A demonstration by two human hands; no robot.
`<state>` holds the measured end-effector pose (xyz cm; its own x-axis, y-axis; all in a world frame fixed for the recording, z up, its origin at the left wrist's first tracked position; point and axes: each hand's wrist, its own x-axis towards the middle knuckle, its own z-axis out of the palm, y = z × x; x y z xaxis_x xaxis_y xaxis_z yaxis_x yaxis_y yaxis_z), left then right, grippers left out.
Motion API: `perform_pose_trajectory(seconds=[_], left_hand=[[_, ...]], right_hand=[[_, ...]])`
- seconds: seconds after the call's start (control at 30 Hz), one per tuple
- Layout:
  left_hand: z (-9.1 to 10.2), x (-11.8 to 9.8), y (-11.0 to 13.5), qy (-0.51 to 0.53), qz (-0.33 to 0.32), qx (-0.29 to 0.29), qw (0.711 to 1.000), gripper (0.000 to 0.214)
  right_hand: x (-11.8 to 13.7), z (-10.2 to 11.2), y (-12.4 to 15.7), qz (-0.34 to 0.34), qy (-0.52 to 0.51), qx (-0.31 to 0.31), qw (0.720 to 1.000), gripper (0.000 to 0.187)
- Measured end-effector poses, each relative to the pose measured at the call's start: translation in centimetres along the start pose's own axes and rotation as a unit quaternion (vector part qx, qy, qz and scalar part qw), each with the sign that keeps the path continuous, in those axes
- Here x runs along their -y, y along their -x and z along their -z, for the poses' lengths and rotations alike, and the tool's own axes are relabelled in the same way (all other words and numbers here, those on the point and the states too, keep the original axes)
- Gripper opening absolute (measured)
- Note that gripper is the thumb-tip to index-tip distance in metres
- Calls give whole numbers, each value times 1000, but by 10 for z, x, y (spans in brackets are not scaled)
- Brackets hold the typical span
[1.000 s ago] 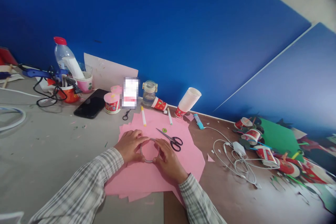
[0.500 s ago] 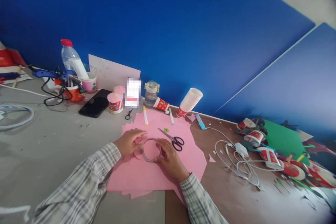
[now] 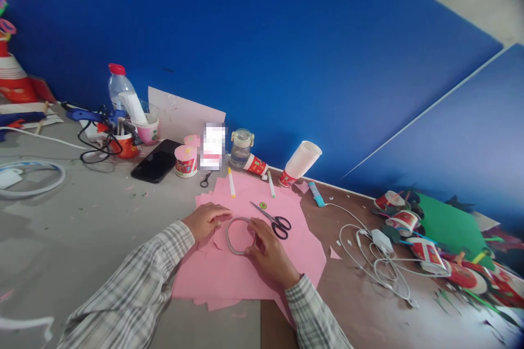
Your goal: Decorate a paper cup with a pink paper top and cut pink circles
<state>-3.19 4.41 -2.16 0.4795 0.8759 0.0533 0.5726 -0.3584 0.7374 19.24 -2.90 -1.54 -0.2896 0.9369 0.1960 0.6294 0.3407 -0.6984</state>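
Observation:
A thin grey ring (image 3: pixel 228 240) rests on a stack of pink paper sheets (image 3: pixel 221 282). My right hand (image 3: pixel 269 251) grips the ring's right side between thumb and fingers. To the left of the ring is my left hand (image 3: pixel 208 222), its fingers stretched out and apart from the ring, low over the paper. Small torn or cut pink pieces lie beneath that hand. Just beyond my right hand, black-handled scissors (image 3: pixel 280 226) lie on the paper, beside a small green round piece (image 3: pixel 263 205).
Two markers, one yellow-capped (image 3: pixel 231 182), lie at the paper's far edge. Behind stand a glass jar (image 3: pixel 240 155) and leaning stacked paper cups (image 3: pixel 303 161). A black phone (image 3: pixel 155 161) lies left; a white cable (image 3: pixel 382 278) coils right, near decorated cups (image 3: pixel 428 253).
My left hand has drawn back slightly from the ring, leaving a gap. My right hand still grips the ring. The whole view has shifted slightly.

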Motion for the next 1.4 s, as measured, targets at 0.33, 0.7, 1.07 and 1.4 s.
perform_pose_trajectory(seconds=[0.33, 0.7, 1.07, 1.4], left_hand=[[-2, 3, -1, 2, -21, -8, 1000, 47], [-8, 9, -3, 33, -44, -29, 998, 49], [-11, 11, -2, 62, -59, -31, 996, 48], [-13, 14, -1, 64, -52, -29, 996, 49]], right_hand=[[-2, 8, -1, -15, -13, 20, 1000, 53], [14, -11, -12, 16, 87, 32, 996, 69], [5, -23, -10, 17, 74, 16, 997, 67], [10, -22, -11, 17, 53, -5, 998, 62]])
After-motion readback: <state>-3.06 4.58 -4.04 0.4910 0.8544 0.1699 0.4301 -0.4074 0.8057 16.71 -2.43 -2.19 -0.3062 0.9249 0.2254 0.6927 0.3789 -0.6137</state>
